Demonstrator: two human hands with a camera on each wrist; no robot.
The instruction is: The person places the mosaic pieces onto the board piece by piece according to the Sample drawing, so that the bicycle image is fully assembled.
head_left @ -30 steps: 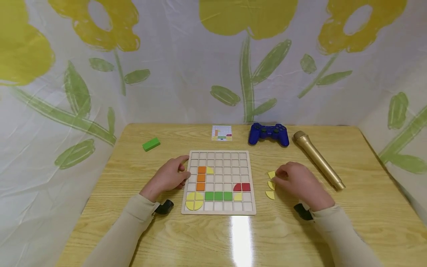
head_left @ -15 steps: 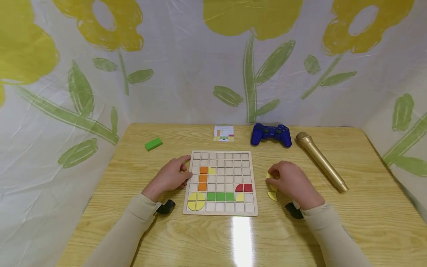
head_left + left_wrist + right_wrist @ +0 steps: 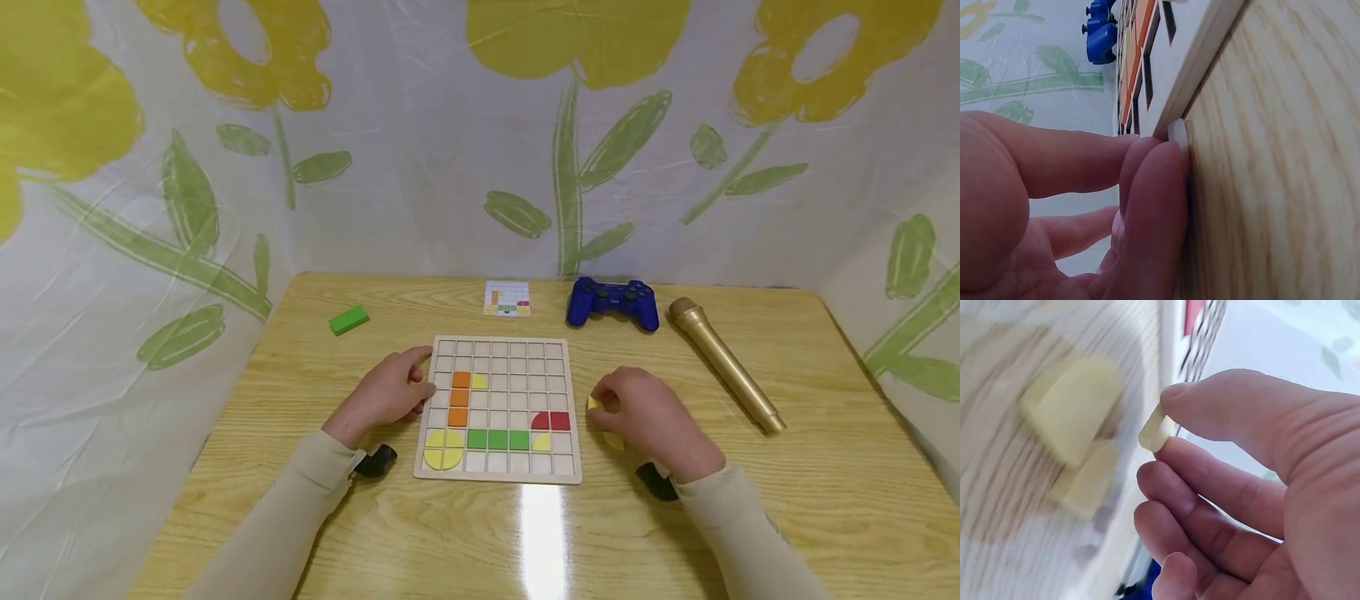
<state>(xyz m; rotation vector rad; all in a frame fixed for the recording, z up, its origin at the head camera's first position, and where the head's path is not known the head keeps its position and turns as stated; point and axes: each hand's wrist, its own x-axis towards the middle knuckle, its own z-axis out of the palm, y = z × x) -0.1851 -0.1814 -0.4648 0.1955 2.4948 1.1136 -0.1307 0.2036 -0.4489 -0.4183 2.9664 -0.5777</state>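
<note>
A square wooden grid board [image 3: 498, 478] lies on the table, with orange, green, red and yellow pieces set in some of its cells. At its left edge, my left hand [image 3: 382, 387] rests with its index finger and thumb touching the rim; the left wrist view shows those fingertips against the board's side. To the right of the board, my right hand [image 3: 648, 417] pinches a small yellow piece [image 3: 1157, 432] between thumb and index finger. Two more yellow pieces, a larger one [image 3: 1079, 403] and a smaller one [image 3: 1089, 481], lie on the table below that hand, blurred.
A small card [image 3: 507, 298] printed with a coloured grid pattern lies behind the board. Further right are a blue game controller [image 3: 612, 303] and a gold microphone [image 3: 726, 364]. A green block [image 3: 348, 320] sits at the back left. A flower-printed cloth [image 3: 420, 167] surrounds the table.
My right hand has come in over the yellow pieces, picked one up and moved left toward the board. The left hand stays at the board's edge. The head view has shifted slightly.
</note>
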